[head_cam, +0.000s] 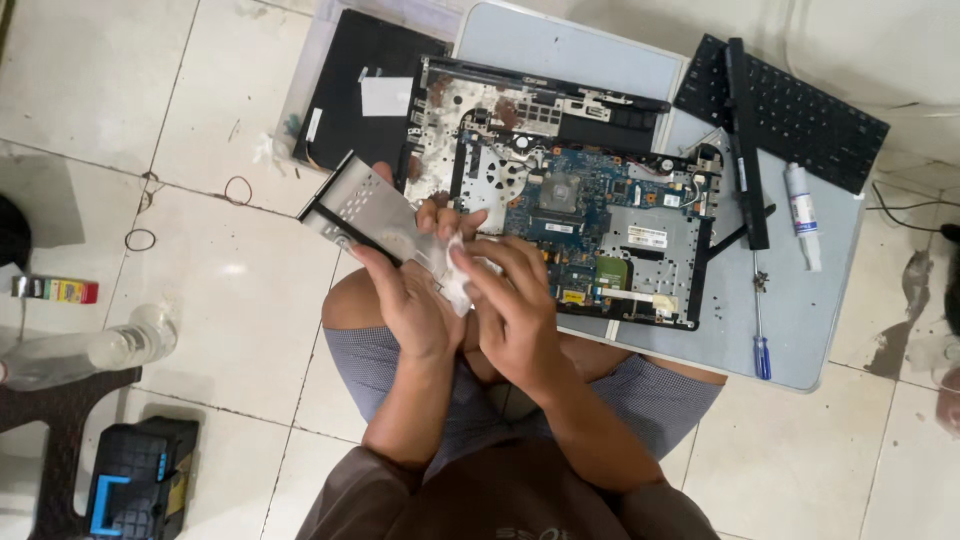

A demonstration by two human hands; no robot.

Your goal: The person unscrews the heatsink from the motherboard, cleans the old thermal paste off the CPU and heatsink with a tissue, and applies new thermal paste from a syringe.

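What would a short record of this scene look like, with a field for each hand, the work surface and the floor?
Left hand: holds a flat silver metal drive, tilted, above the lap.
Right hand: presses a white wipe against the drive.
Small table: opened laptop with blue board showing, loose keyboard, long black strip, white tube, blue-handled screwdriver.
Floor: black panel, clear bottle, black and blue box.
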